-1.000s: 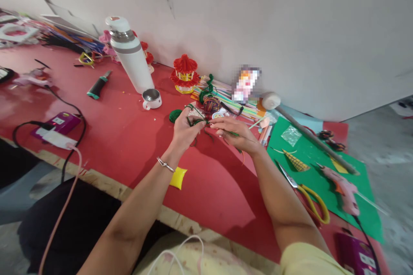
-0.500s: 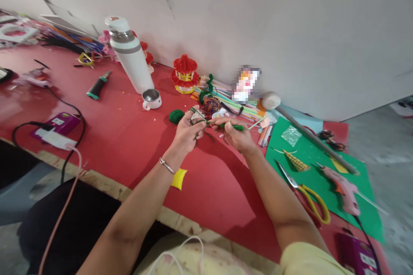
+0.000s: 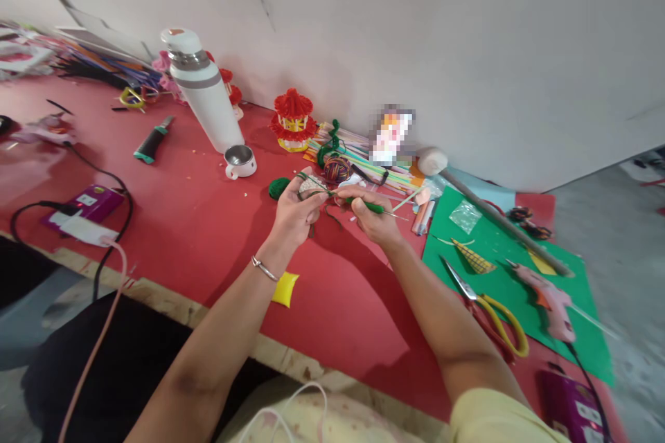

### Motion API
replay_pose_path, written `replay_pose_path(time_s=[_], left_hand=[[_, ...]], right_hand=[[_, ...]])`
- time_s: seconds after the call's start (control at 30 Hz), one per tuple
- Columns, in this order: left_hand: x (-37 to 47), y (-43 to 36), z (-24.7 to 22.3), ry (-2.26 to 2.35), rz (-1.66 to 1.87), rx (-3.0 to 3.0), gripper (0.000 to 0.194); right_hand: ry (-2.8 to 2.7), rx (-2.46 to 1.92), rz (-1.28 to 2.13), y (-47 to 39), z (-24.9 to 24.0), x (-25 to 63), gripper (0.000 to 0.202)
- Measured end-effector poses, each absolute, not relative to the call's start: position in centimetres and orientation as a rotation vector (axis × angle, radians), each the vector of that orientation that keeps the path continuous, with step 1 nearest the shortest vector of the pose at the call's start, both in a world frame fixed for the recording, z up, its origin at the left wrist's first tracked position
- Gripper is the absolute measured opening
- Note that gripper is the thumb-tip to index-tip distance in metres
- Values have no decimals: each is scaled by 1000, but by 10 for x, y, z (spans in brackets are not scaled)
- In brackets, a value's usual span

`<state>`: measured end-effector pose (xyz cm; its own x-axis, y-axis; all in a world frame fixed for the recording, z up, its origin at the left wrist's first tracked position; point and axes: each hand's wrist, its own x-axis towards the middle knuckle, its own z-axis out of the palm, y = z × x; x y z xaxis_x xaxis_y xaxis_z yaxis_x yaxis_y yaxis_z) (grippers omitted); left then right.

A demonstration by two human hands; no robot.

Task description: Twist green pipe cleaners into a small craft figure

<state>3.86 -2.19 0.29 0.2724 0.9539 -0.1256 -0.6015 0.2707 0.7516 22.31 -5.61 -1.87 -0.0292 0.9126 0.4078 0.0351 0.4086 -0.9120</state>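
Note:
My left hand [image 3: 294, 213], with a silver bangle at the wrist, pinches dark green yarn [image 3: 314, 183] that runs over its fingers. Closed round a crochet hook with a green handle [image 3: 370, 206] is my right hand [image 3: 378, 219]; its fingertips nearly meet those of the left, where the hook's tip is too small to make out. A green yarn ball [image 3: 279, 187] lies just left of my left hand. Behind the hands sit a multicoloured yarn ball [image 3: 337, 169] and some white beads [image 3: 313, 184], partly covered by the fingers.
A white flask [image 3: 204, 97], a metal-lined cup [image 3: 240, 161] and a red paper lantern [image 3: 294, 119] stand at the back. Scissors [image 3: 485, 308] and a pink glue gun [image 3: 545, 297] lie at right on green sheet [image 3: 444, 228]. A yellow packet [image 3: 285, 289] lies near the front edge.
The whole view has shifted slightly, so things appear a little further left. The hook's metal shaft now shows behind my right hand, and both hands keep their grips.

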Motion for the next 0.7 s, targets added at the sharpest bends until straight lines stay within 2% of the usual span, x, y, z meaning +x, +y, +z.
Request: replay_pose_path(time_s=[0.47,0.7], left_hand=[[42,-25,-1,661,1244,669,104],[38,-24,-1,586,1123,612,100]], right_hand=[[-1420,-944,842,-56,-20,218,35],[-1335,-931,924,-52,-33,219,39]])
